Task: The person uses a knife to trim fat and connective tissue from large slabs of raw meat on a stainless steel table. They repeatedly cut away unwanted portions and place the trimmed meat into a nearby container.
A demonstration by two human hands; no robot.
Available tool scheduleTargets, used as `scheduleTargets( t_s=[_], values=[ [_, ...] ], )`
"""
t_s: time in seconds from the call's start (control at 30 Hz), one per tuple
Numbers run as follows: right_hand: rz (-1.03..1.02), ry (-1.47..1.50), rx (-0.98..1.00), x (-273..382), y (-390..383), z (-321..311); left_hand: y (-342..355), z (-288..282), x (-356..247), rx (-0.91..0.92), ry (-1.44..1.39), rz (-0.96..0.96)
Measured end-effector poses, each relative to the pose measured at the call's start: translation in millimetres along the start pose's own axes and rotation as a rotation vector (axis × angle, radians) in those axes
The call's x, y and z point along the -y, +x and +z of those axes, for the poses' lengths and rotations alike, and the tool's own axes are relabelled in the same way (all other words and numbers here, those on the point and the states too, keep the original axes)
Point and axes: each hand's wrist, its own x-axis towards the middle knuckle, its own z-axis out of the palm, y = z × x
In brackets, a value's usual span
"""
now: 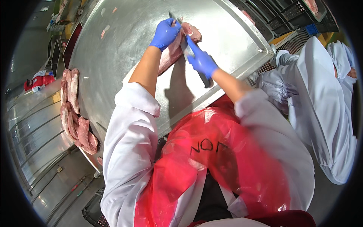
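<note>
A: What's nearest, bottom of the view?

B: Person's red plastic apron [223, 166], w/ white sleeves [130, 132] either side, cuffs pushed back, forearms bare. R sleeve's a bit blurred.

A: And the R hand [203, 62]?

B: Blue glove, wrapped round a knife [184, 47], forefinger stretched fwd along it. Dark handle end pokes out below the palm; blade points up & left, across the meat.

A: Where's that meat?

B: Long pink piece [172, 56], flat on the metal desk [113, 49], running diag. btwn the hands. Pale end shows left of the L forearm; thick end's up by the blade.

A: L hand [166, 34]?

B: Also blue-gloved, a bit farther up, fingers curled at the meat, fingertips right by the blade. Can't tell if they're actually gripping it.

A: Rest of the desk?

B: Dark shadow below the meat, few small scraps [105, 31] toward the far L, & a pile of long meat pieces [70, 109] at the L edge.

A: Beyond that?

B: Co-worker in white [321, 94] off the R side, black crates [287, 19] upper R. Far L, small in view: another person, red apron [44, 80].
</note>
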Motion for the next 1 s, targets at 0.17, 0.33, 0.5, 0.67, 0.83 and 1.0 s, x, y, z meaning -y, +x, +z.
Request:
scheduleTargets(
  t_s=[0.17,0.33,0.5,0.67,0.83,1.0],
  values=[
    [-0.083,0.030,0.053,-41.0,-25.1,13.9,-14.2,-16.3,-10.8,0.035,-0.204,-0.041],
    [-0.045,0.124,0.080,-19.5,30.2,15.9,-12.7,-24.7,-4.6,-0.019,-0.498,-0.037],
    [-0.029,0.092,0.252,-28.5,-23.6,17.4,-31.6,-42.2,-0.7,-0.087,-0.633,-0.027],
    [-0.057,0.052,0.184,-14.7,51.4,36.8,-47.4,-51.3,-15.0,-0.100,-0.595,0.019],
    [-0.091,0.101,0.206,-34.7,-84.9,7.4,-137.2,-136.4,79.2,-0.193,-0.535,-0.172],
    [-0.023,0.210,-0.013,-15.1,-45.3,-28.0,-155.8,-73.1,64.6,-0.422,0.737,0.267]
  ],
)
